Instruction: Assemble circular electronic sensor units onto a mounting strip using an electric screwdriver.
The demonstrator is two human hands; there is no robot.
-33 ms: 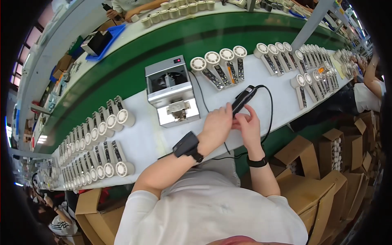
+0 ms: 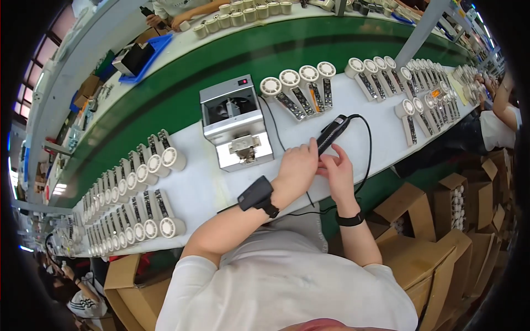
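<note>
A black corded electric screwdriver point(image 2: 333, 132) slants over the white table, its cable end pointing away to the right. My left hand point(image 2: 298, 168) is closed around its near end, back of the hand upward. Just right of it, my right hand point(image 2: 338, 172) has thumb and fingers drawn together near the tool's lower end. Whatever lies between those fingers is hidden. A silver box-shaped screw feeder point(image 2: 235, 122) with a small red display stands left of the tool. Beyond the screwdriver lie several white handheld fan bodies point(image 2: 290, 78) with round grilles and exposed circuit boards in their handles.
Rows of similar fan bodies point(image 2: 144, 175) line the table's left, with more fan bodies point(image 2: 408, 108) at the right. The black cable point(image 2: 369, 144) loops down past my right wrist. Cardboard boxes point(image 2: 407, 205) stand at lower right. Another person's arm point(image 2: 199, 10) is across the green strip point(image 2: 221, 60).
The whole view has shifted slightly, so things appear a little further right. My hands keep the same pose at the screwdriver.
</note>
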